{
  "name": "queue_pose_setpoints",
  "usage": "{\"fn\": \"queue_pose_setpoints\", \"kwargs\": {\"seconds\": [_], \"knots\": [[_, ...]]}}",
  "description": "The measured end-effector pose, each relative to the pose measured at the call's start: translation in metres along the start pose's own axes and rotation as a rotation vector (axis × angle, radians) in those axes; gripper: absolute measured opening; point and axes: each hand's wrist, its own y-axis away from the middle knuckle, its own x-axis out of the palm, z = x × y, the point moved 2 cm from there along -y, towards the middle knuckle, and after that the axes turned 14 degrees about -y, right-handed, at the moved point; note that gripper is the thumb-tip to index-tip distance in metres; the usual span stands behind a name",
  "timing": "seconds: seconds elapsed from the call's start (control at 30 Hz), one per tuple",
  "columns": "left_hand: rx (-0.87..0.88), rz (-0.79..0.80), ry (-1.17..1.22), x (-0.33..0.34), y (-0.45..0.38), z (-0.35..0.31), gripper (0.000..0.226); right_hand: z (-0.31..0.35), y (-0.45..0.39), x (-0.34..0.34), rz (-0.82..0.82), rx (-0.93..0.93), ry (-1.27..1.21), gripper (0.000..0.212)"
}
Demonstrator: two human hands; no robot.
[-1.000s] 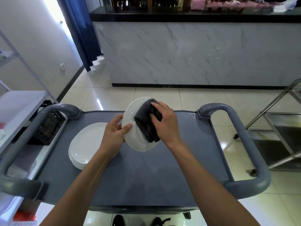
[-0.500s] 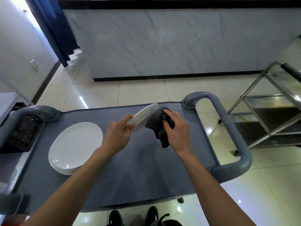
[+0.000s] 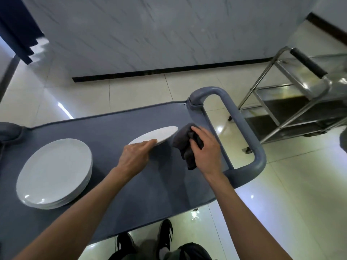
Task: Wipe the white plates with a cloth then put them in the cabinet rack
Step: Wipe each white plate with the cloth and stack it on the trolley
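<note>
No text, label, brand, number or sign can be read anywhere in the view. Nothing is printed on the stack of white plates (image 3: pixel 54 173), on the grey cart top (image 3: pixel 120 184) or its handle (image 3: pixel 244 128), on the dark cloth (image 3: pixel 185 145), on the marble wall (image 3: pixel 150 34), or on the metal trolley (image 3: pixel 293 102).
</note>
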Motion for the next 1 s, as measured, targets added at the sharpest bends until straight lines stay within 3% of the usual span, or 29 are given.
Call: {"fn": "queue_pose_setpoints", "kwargs": {"seconds": [0.33,0.7,1.0], "knots": [[0.098,-0.038,-0.009,0.02,0.007,-0.01,0.05,-0.009,0.002,0.007,0.027,0.01,0.089,0.044],[0.133,0.108,0.024,0.059,0.02,-0.003,0.054,-0.016,0.01,0.018,0.051,0.008,0.104,0.044],[0.125,0.159,0.044,0.082,0.034,0.0,0.04,-0.016,0.018,0.027,0.083,0.014,0.092,0.043]]}}
